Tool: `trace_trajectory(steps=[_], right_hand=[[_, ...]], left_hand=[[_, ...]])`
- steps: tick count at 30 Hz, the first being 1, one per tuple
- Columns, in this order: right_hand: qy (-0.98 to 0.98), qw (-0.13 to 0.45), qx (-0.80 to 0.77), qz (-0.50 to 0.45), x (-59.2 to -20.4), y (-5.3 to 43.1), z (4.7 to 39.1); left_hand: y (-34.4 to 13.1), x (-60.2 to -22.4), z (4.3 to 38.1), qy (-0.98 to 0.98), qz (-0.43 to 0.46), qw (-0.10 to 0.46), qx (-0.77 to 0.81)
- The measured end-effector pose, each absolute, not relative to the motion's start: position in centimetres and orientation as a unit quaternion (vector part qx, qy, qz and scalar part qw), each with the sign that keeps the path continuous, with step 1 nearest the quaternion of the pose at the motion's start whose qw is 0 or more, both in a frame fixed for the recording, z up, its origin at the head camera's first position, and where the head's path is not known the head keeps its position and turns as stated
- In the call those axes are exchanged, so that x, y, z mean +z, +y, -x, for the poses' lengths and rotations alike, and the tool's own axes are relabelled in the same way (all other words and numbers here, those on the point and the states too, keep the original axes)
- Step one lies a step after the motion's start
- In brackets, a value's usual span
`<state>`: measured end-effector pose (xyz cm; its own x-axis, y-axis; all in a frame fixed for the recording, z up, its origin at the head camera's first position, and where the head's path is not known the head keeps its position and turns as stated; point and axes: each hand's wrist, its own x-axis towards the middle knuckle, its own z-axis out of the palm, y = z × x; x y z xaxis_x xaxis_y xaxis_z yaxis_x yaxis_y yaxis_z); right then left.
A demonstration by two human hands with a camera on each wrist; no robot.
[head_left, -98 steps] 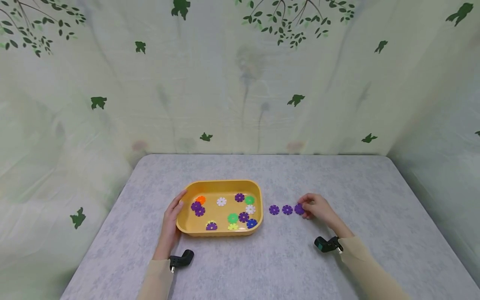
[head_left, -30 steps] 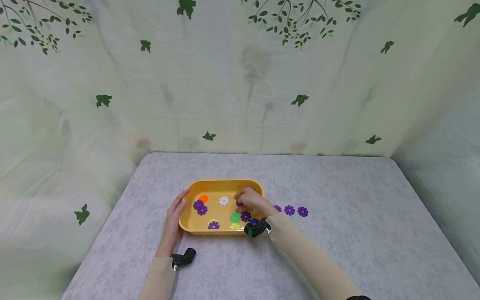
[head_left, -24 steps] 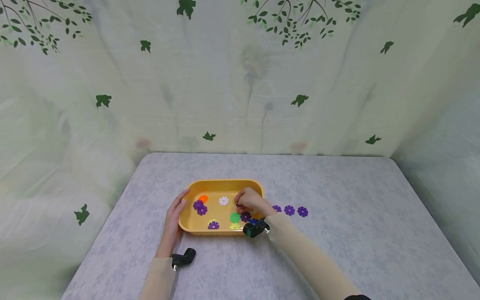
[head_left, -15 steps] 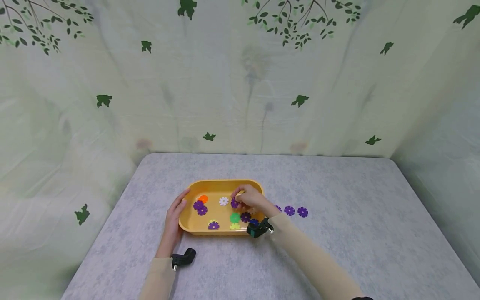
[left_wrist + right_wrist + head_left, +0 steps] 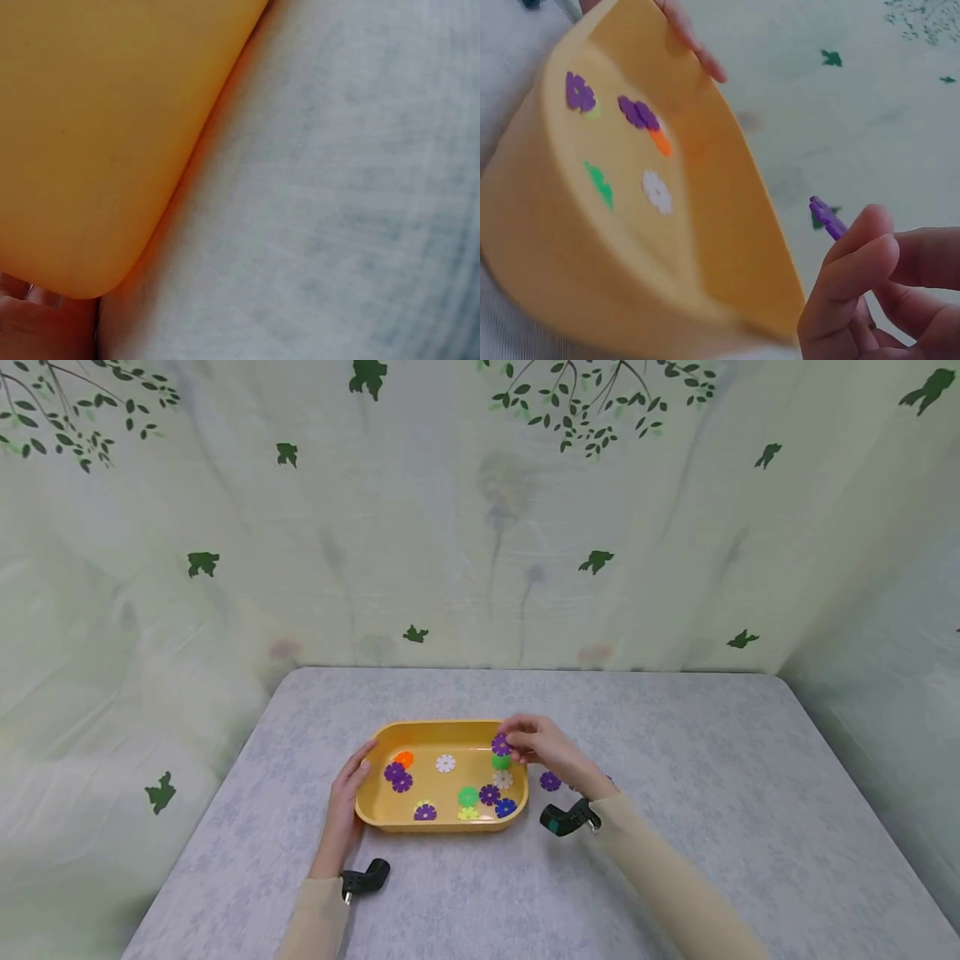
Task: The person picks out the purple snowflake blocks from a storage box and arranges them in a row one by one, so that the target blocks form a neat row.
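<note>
My right hand (image 5: 546, 747) pinches a purple flower-shaped plastic disc (image 5: 501, 744) between thumb and fingertips, over the far right corner of the yellow tray (image 5: 450, 826). In the right wrist view the disc (image 5: 827, 217) is seen nearly edge-on, jutting past the fingertips. My left hand (image 5: 345, 797) holds the tray's left end, its fingers along the outer wall. Inside the tray lie more notched discs: white (image 5: 446, 763), green (image 5: 468, 797), orange (image 5: 404, 759), blue (image 5: 506, 807), yellow (image 5: 468, 814) and several purple (image 5: 489, 795).
Right of the tray a purple disc (image 5: 550, 781) lies on the grey table (image 5: 697, 752); the rest of its row is mostly hidden behind my right wrist. A leaf-patterned curtain (image 5: 450, 527) hangs behind the table's far edge. Each wrist wears a black camera (image 5: 365, 877).
My right hand placed a purple disc at the row's right end, reached into the tray, took another purple disc and moved it right to the tray's far corner. The left hand stayed put.
</note>
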<state>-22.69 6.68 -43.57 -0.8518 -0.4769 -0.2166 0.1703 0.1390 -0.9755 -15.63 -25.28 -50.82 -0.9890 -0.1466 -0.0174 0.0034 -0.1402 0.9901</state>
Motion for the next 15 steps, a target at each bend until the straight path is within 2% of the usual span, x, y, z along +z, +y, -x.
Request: trace_trajectory(steps=[15], right_hand=[[0.721, 0.200, -0.662, 0.044, -46.9, 18.0, 21.7]], left_hand=[[-25.3, -50.8, 15.6, -0.652, -0.061, 0.045, -0.755]])
